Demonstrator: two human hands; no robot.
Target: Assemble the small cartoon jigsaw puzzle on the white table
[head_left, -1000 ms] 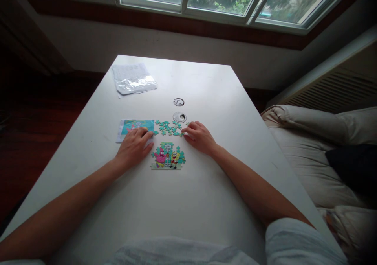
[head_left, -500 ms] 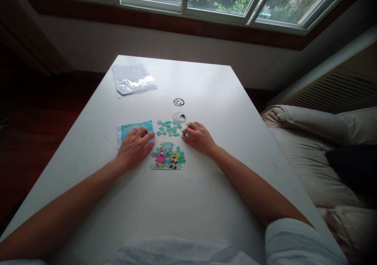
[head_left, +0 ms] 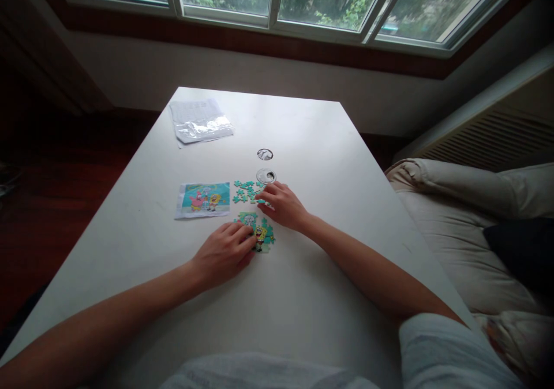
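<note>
My left hand (head_left: pixel 227 246) lies flat over the left part of a partly assembled cartoon jigsaw puzzle (head_left: pixel 261 233), hiding the pink figure. The yellow figure and a pale green face beside it stay visible. Just beyond, my right hand (head_left: pixel 280 203) is among loose green puzzle pieces (head_left: pixel 243 191), its thumb and fingertips around a small green piece that is partly hidden. A picture sheet (head_left: pixel 204 200) showing the same three cartoon figures lies fully uncovered to the left of the loose pieces.
All this rests on a white table (head_left: pixel 303 135). Papers in a clear plastic sleeve (head_left: pixel 202 122) lie at its far left. Two round inserts (head_left: pixel 265 176) are set in the tabletop beyond the pieces. A beige sofa (head_left: pixel 450 227) stands along the right side.
My left hand has left the picture sheet and come down right and nearer, onto the assembled puzzle. My right hand has shifted slightly left over the loose pieces. The view has tilted a little.
</note>
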